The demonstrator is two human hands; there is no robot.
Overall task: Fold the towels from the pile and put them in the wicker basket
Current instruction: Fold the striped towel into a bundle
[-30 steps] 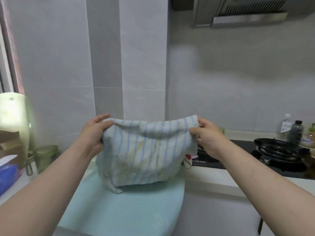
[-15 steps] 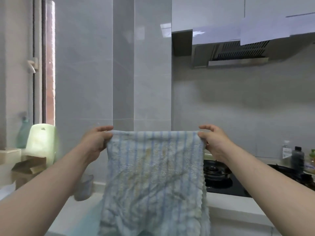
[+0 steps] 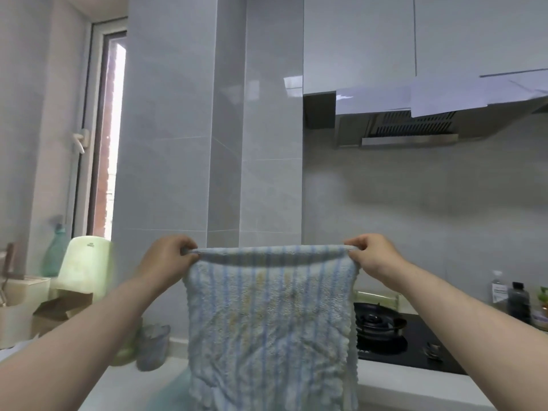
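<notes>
Both hands raised at mid-frame: left hand [image 3: 170, 256] and right hand [image 3: 372, 256] each pinch one top corner of striped towel [image 3: 269, 321], fingers curled over edge. Towel hangs spread between them, blue stripes vertical, lower edge cut off at bottom centre. It blocks my view of counter [image 3: 400, 384] behind. Gas burner [image 3: 376, 321] just right of towel. Two bottles [image 3: 498, 292] at right edge, labels too small for me to read. Pale green container [image 3: 84, 265] lower left, small mark illegible. Cardboard box [image 3: 63, 307] below it. Range hood [image 3: 409, 129] upper right.

daylight from left window [image 3: 114, 137] | soft blur | edges bowed
</notes>
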